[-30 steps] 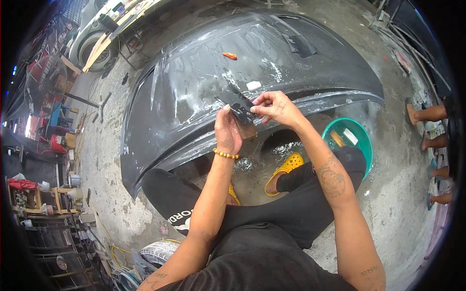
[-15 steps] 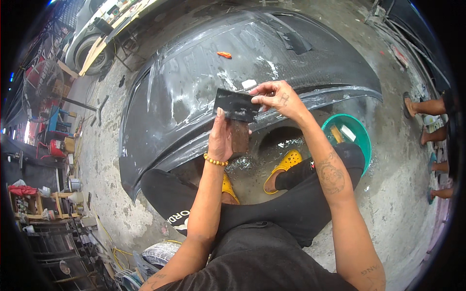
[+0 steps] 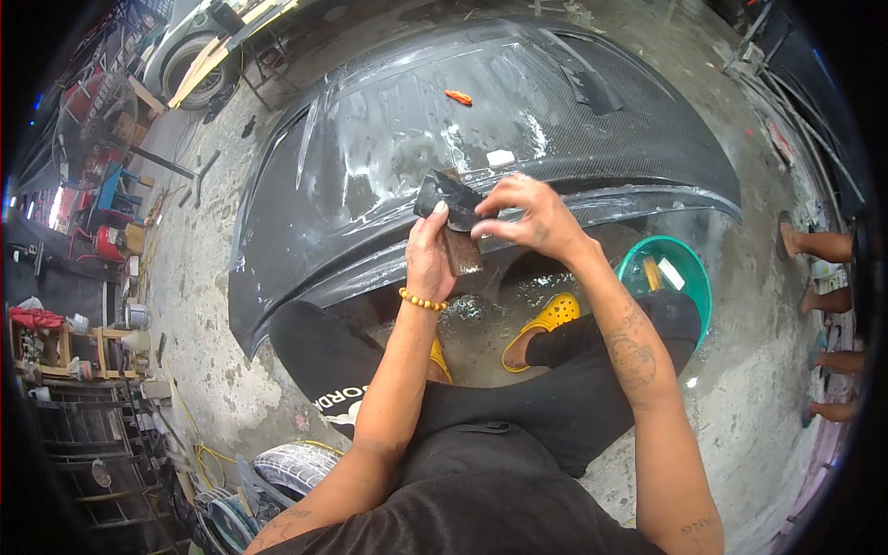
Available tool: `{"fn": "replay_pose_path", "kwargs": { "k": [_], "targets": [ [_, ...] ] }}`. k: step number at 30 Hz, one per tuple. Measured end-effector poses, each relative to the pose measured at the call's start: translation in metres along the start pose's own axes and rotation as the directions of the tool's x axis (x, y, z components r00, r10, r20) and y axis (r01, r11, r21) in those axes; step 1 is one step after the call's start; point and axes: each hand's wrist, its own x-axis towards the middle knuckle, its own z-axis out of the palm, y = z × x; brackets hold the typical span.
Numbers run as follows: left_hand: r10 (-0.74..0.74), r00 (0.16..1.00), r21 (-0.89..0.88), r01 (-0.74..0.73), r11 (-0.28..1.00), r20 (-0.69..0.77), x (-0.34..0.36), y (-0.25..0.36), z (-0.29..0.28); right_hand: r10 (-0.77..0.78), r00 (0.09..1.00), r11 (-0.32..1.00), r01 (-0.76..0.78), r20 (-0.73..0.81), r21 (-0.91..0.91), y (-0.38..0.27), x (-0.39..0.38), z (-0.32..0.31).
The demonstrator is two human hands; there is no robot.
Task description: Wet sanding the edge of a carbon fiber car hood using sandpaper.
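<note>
My left hand [image 3: 428, 259], a beaded bracelet at its wrist, is closed round a flat brown block [image 3: 464, 253]. Its thumb pins a black sheet of sandpaper [image 3: 442, 194] against the block, which slants out above and below the sheet. At the sheet's right edge, my right hand [image 3: 535, 217] has its fingers curled and pinched on the paper, which bends there. Both hands are above the front edge of a wet black car hood [image 3: 388, 148] with a woven pattern. On the hood lie a small white block [image 3: 500, 158] and a small orange object [image 3: 459, 97].
A green basin [image 3: 705, 305] with a yellow piece and a white piece inside stands by my right knee. My yellow clogs [image 3: 553, 316] rest on wet concrete below the hood. A tyre [image 3: 294, 470] lies near my left elbow; a fan [image 3: 92, 120] stands far left. Other people's legs [image 3: 823, 245] show at right.
The sandpaper was held flat across the block; now it is tilted and its right side bends. My right hand has come down and curled in. The view has shifted slightly.
</note>
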Motion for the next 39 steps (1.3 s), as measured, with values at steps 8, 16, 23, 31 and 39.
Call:
{"fn": "replay_pose_path", "kwargs": {
  "k": [8, 16, 23, 31, 39],
  "targets": [
    [-0.015, 0.999, -0.029, 0.016, 0.999, 0.045, -0.008, 0.007, 0.003, 0.642, 0.691, 0.383, -0.664, 0.332, 0.642, 0.016, -0.004, -0.008],
    [-0.26, 0.947, 0.102, 0.244, 0.964, 0.191, -0.011, 0.01, -0.001, 0.598, 0.761, 0.468, -0.585, 0.251, 0.662, 0.022, -0.003, -0.009],
    [-0.305, 0.921, 0.081, 0.294, 0.952, 0.24, -0.012, 0.011, 0.002, 0.582, 0.781, 0.502, -0.563, 0.224, 0.657, 0.017, 0.002, -0.011],
    [-0.337, 0.904, 0.083, 0.327, 0.941, 0.264, -0.018, 0.019, 0.014, 0.577, 0.779, 0.519, -0.583, 0.246, 0.626, 0.016, 0.001, -0.019],
    [-0.358, 0.901, 0.123, 0.338, 0.933, 0.246, -0.02, 0.017, 0.003, 0.537, 0.783, 0.486, -0.591, 0.314, 0.644, 0.013, 0.003, -0.022]
  ]
}}
